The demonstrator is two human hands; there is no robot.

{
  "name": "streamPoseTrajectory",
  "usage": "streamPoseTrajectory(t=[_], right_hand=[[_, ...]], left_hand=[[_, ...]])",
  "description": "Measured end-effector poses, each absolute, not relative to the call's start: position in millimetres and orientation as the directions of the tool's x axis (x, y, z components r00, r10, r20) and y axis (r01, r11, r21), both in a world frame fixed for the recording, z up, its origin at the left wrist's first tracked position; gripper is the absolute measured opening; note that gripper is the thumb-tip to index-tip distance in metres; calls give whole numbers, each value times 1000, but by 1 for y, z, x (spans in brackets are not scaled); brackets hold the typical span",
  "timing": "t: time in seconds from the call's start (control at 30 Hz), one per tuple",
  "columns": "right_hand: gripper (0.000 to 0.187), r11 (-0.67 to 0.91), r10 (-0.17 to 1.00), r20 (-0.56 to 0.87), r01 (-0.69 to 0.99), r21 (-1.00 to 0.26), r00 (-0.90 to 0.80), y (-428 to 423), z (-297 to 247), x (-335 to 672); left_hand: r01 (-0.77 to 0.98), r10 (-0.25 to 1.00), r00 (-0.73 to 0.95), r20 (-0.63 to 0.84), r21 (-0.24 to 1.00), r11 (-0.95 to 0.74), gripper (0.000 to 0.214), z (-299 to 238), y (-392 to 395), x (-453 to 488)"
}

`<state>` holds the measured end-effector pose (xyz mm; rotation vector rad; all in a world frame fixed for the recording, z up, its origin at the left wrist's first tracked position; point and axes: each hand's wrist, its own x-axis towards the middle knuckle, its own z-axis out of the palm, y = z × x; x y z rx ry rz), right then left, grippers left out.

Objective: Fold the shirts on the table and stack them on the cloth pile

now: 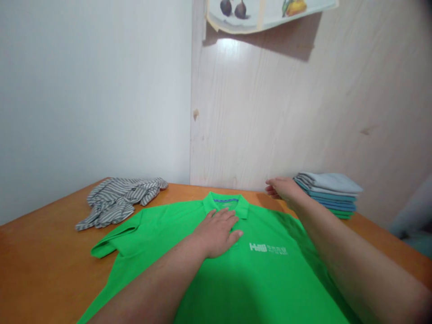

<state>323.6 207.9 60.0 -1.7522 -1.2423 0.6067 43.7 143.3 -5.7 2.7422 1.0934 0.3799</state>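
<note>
A green polo shirt (266, 279) lies spread face up, its collar toward the wall and white lettering on the chest. My left hand (218, 231) rests flat on the shirt's placket just below the collar, fingers stretched out. Above the shirt's shoulder on the right, my right hand (281, 186) is raised with its fingers extended and nothing in them. My right forearm hides much of the sleeve on that side. The other sleeve lies out to the left, slightly folded at its opening.
On the orange-brown table (40, 256), a crumpled grey-and-white striped garment (124, 198) lies at the back left. A stack of folded clothes (330, 193) stands at the back right, close to my right hand. Behind the table rises a wall (236, 135) with a fruit poster (263, 15).
</note>
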Motion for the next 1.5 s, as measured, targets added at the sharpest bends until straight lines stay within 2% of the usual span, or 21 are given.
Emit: streamPoseTrajectory(t=[0.1, 0.23, 0.27, 0.33, 0.4, 0.47, 0.57, 0.7, 0.8, 0.93, 1.1, 1.3, 1.4, 1.5], right_hand=[[22, -110, 939, 120, 610, -785, 323, 178, 46, 341], [25, -32, 982, 117, 736, -677, 150, 149, 14, 348], [34, -7, 988, 112, 772, -636, 102, 145, 4, 349], [59, 21, 996, 87, 919, -394, 14, 141, -14, 353], [72, 2, 999, 45, 976, -218, 8, 141, -26, 357], [77, -15, 1000, 10, 987, -157, 17, 143, -31, 362], [84, 1, 1000, -6, 976, -216, -2, 146, -28, 368], [92, 14, 990, 131, 882, -472, 54, 144, -5, 384], [88, -2, 973, 192, 840, -542, 126, 134, 19, 397], [78, -28, 971, 195, 878, -477, 137, 107, 28, 398], [81, -63, 997, 26, 977, -204, 70, 69, -8, 389], [75, -196, 981, 0, 980, -30, 196, 55, -16, 400], [71, -198, 980, 21, 980, -33, 198, 60, -4, 386], [69, -94, 992, 61, 976, -194, 107, 68, 3, 353]], left_hand=[[657, 700, 697, 156, 254, -710, 57, -5, 144, 44], [651, 697, 699, 160, 261, -712, 56, -5, 145, 44], [650, 696, 699, 163, 261, -714, 56, -6, 146, 44], [650, 696, 698, 169, 259, -715, 56, -6, 146, 43], [650, 696, 697, 171, 258, -715, 56, -7, 146, 43], [651, 696, 698, 168, 255, -715, 57, -7, 147, 42], [644, 685, 712, 154, 244, -725, 61, -8, 149, 42], [642, 678, 722, 140, 231, -731, 64, -8, 150, 41], [651, 685, 717, 131, 226, -725, 64, -8, 150, 41], [650, 681, 721, 131, 215, -729, 64, -8, 152, 42], [647, 679, 720, 141, 216, -731, 64, -12, 156, 42], [642, 670, 727, 151, 197, -741, 63, -15, 159, 43], [638, 667, 728, 160, 196, -744, 61, -15, 160, 44], [635, 663, 726, 183, 190, -749, 59, -15, 157, 45]])
